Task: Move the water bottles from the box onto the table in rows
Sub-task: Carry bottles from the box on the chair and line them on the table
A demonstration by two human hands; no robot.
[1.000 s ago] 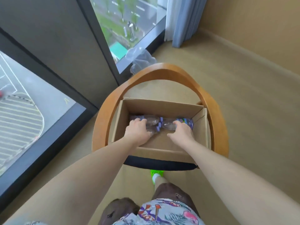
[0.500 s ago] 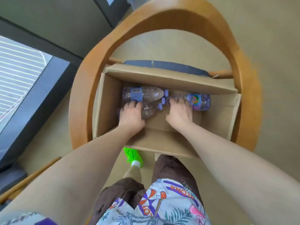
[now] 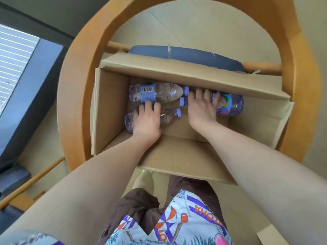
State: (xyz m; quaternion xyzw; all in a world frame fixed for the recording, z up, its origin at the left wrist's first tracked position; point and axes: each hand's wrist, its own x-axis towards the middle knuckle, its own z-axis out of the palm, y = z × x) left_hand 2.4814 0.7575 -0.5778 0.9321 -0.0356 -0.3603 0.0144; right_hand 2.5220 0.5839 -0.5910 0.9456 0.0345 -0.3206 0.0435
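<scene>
box (image 3: 113, 110) top open | far flap (image 3: 177, 75) overhangs bottles (image 3: 155, 93)

An open brown cardboard box (image 3: 109, 110) sits on the dark blue cushioned seat (image 3: 187, 54) of a chair with a curved light wooden frame (image 3: 74, 89). The chair stands on a pale beige floor (image 3: 185, 25). Three clear plastic water bottles with purple caps lie on their sides on the box's bottom.
</scene>
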